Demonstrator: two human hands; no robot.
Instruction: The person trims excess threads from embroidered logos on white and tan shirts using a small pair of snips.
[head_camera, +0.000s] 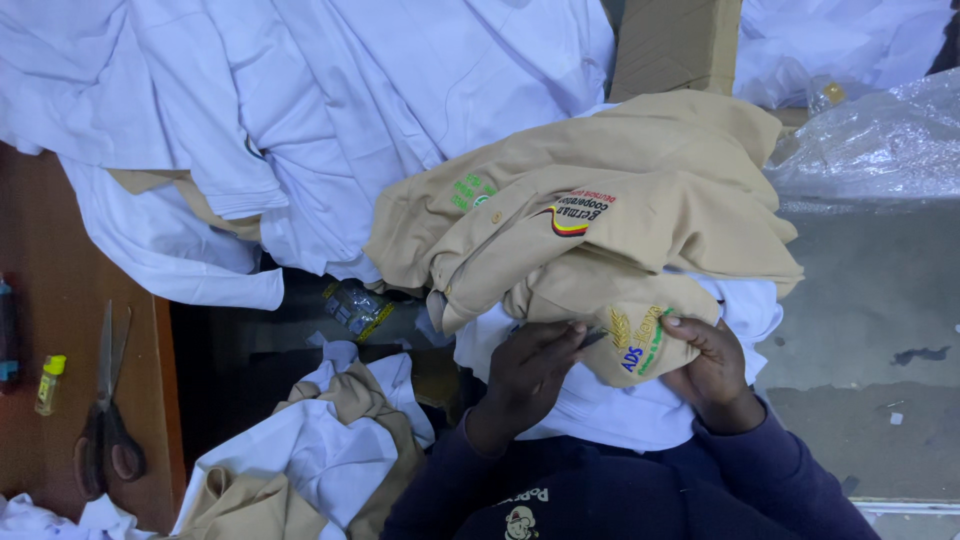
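A heap of tan shirts (640, 190) with embroidered emblems lies on my lap over white cloth. My right hand (712, 368) grips the nearest tan shirt (625, 335) at its embroidered patch, thumb on top. My left hand (530, 372) is closed on a small dark metal tool (592, 340) whose tip touches that same patch. Both sleeves are dark blue.
A big pile of white shirts (330, 110) fills the upper left. Scissors (105, 420) and a small yellow-capped tube (47, 383) lie on a brown table at left. A cardboard box (675, 45) and clear plastic wrap (880, 140) sit at upper right. More white and tan cloth (310, 455) lies below.
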